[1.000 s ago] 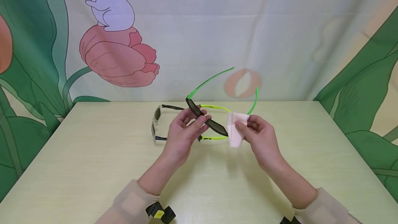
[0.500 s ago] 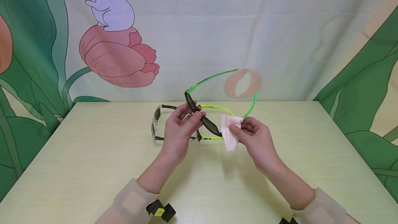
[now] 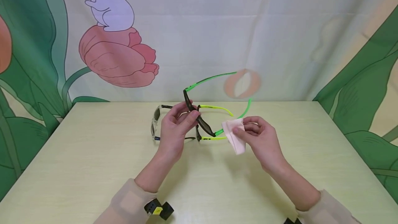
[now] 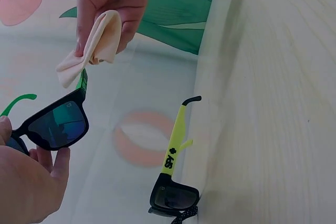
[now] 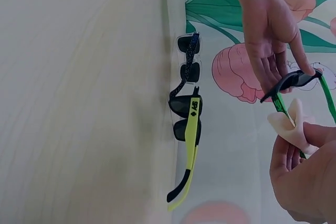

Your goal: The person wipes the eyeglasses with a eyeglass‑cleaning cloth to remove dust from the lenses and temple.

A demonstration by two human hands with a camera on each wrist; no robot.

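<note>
My left hand (image 3: pixel 174 127) holds a pair of sunglasses (image 3: pixel 205 126) by the middle of its black frame, thumb on the near side. Its green temples are unfolded and point away to the right. In the left wrist view its lens (image 4: pixel 60 124) reflects blue-green. My right hand (image 3: pixel 262 141) pinches a folded pale pink cloth (image 3: pixel 234 137) around the nearer green temple, a short way behind the hinge. The right wrist view shows the cloth (image 5: pixel 291 124) wrapped about that temple, with the fingers partly hidden behind it.
Behind the left hand, sunglasses with yellow temples (image 3: pixel 214 138) and a clear-framed pair with dark temples (image 3: pixel 153 124) lie on the pale wooden table (image 3: pixel 93 168). A printed curtain (image 3: pixel 199 37) hangs at the table's back edge.
The left hand has drawn the green-templed sunglasses left and tilted them slightly. The cloth has gone from the frame's corner to farther along the temple, baring green near the hinge.
</note>
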